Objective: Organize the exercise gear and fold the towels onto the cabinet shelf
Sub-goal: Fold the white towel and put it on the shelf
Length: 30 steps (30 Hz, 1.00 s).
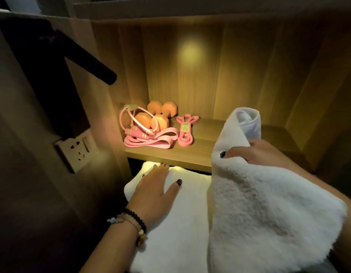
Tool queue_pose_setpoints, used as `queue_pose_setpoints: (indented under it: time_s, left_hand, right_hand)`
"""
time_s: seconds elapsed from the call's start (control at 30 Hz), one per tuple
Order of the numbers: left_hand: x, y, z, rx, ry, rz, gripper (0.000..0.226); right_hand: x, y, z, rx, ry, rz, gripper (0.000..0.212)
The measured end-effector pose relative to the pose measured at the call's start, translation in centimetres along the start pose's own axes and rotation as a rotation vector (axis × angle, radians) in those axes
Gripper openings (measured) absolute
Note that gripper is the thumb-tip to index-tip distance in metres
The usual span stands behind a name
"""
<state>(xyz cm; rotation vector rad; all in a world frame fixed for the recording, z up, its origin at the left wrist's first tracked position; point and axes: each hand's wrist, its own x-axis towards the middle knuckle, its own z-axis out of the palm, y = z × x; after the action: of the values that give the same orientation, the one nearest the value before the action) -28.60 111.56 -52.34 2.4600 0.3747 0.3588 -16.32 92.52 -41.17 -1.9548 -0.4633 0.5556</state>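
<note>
A person's right hand (255, 152) holds a fluffy white towel (259, 203) in a closed grip; the left hand (153, 188) lies flat, fingers spread, on a folded white towel (180, 233) below the wooden cabinet shelf (170, 154).

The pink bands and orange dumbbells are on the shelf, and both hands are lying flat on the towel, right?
Not quite. Only the left hand lies flat on the towel; the right hand grips and lifts a second towel. The head view shows it. The pink bands and orange dumbbells are on the shelf.

**Bare arms, beaded wrist, dark nails**

The left hand (154, 187), lower centre of the frame, wears stacked bead bracelets (131, 223) at the wrist: black, pale and amber beads with a small blue charm. Both hands, including the right hand (257, 152) at middle right, have dark-painted nails. No sleeves show.
</note>
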Motion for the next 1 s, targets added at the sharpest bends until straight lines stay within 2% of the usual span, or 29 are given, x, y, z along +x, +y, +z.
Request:
queue_pose_setpoints:
  time_s: [0.1,0.17,0.23,0.33,0.4,0.43,0.5,0.57,0.63,0.73,0.8,0.87,1.0]
  left_hand:
    - [0.0,-2.6,-0.2,-0.382,-0.023,-0.227,0.028]
    - [0.3,-4.7,0.5,-0.418,0.005,-0.343,0.047]
    - [0.8,-6.3,1.5,-0.452,0.019,-0.424,0.059]
    - [2.1,-8.2,3.9,-0.644,-0.016,-0.563,0.056]
    - [3.2,-9.8,5.5,-0.847,-0.048,-0.680,0.074]
    - [3.7,-10.7,6.4,-0.974,-0.115,-0.721,0.083]
    - [3.8,-11.2,7.3,-1.142,-0.269,-0.740,0.071]
    - [3.6,-11.0,7.4,-1.252,-0.309,-0.750,0.058]
    - [4.0,-11.0,7.2,-1.309,-0.315,-0.734,0.051]
    - [4.6,-9.5,5.7,-1.175,-0.234,-0.620,0.045]
    - [5.0,-8.7,4.1,-1.015,-0.172,-0.537,0.031]
    - [5.0,-7.7,2.4,-0.883,-0.216,-0.450,0.029]
    - [4.4,-6.3,-0.2,-0.606,-0.300,-0.332,0.028]
  right_hand:
    - [0.9,-1.6,4.1,-0.013,-0.024,-0.064,0.019]
    - [0.8,-1.6,7.7,-0.002,-0.046,-0.066,0.014]
    - [1.1,0.0,10.5,-0.034,-0.036,-0.068,0.025]
    - [0.5,1.4,11.8,-0.177,0.039,-0.051,0.050]
    - [0.4,1.9,11.3,-0.183,0.079,-0.065,0.059]
    - [0.3,2.2,11.0,-0.175,0.088,-0.071,0.057]
    - [0.2,2.8,10.3,-0.178,0.112,-0.093,0.047]
    - [0.0,3.3,9.8,-0.201,0.134,-0.151,0.033]
    - [-0.3,3.9,9.3,-0.248,0.170,-0.209,0.036]
    - [-1.1,5.0,8.6,-0.380,0.234,-0.273,0.044]
    - [-1.6,5.8,8.2,-0.418,0.210,-0.285,0.037]
    - [-2.1,6.6,7.7,-0.417,0.184,-0.262,0.028]
    - [-2.8,7.2,7.3,-0.412,0.178,-0.208,0.029]
